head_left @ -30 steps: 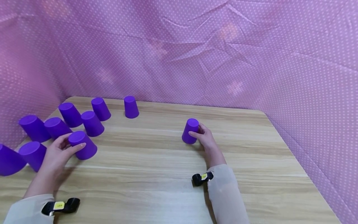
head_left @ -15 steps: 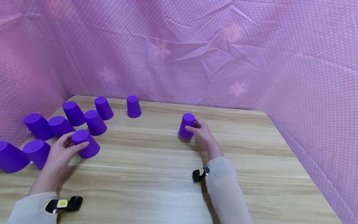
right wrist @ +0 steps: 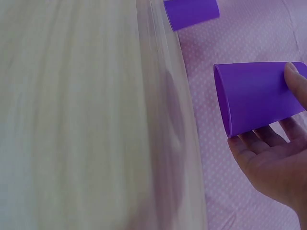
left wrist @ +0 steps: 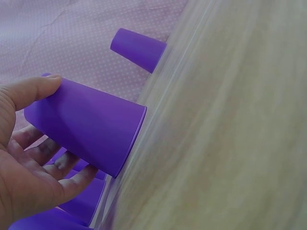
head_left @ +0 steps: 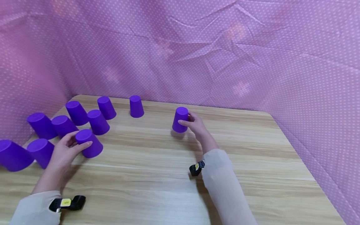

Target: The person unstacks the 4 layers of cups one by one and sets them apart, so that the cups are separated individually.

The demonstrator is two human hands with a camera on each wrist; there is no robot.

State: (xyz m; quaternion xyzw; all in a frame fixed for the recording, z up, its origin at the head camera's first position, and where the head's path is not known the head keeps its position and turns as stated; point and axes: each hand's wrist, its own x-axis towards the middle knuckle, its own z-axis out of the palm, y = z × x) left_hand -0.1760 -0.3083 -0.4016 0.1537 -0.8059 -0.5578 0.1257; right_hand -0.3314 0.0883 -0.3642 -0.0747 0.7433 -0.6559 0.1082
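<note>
My left hand [head_left: 63,153] grips an upside-down purple cup [head_left: 92,145] at the left of the table, thumb on the near side and fingers around the far side. In the left wrist view that cup's [left wrist: 91,122] rim is at the tabletop. Toward the middle, my right hand [head_left: 199,127] holds another upside-down purple cup [head_left: 179,123] between thumb and fingers. Its rim hangs above the wood, with a shadow below; the right wrist view shows this cup [right wrist: 259,96] apart from the surface. One lone purple cup [head_left: 136,107] stands near the back edge.
Several more upside-down purple cups stand in a cluster at the left, among them one at the far left [head_left: 14,156] and one toward the back [head_left: 107,108]. Pink dotted cloth [head_left: 180,56] hangs behind and beside the wooden table [head_left: 157,190].
My right hand has lifted its cup off the table and carried it left and toward the back. My left hand keeps its hold on its cup; the head view has shifted slightly.
</note>
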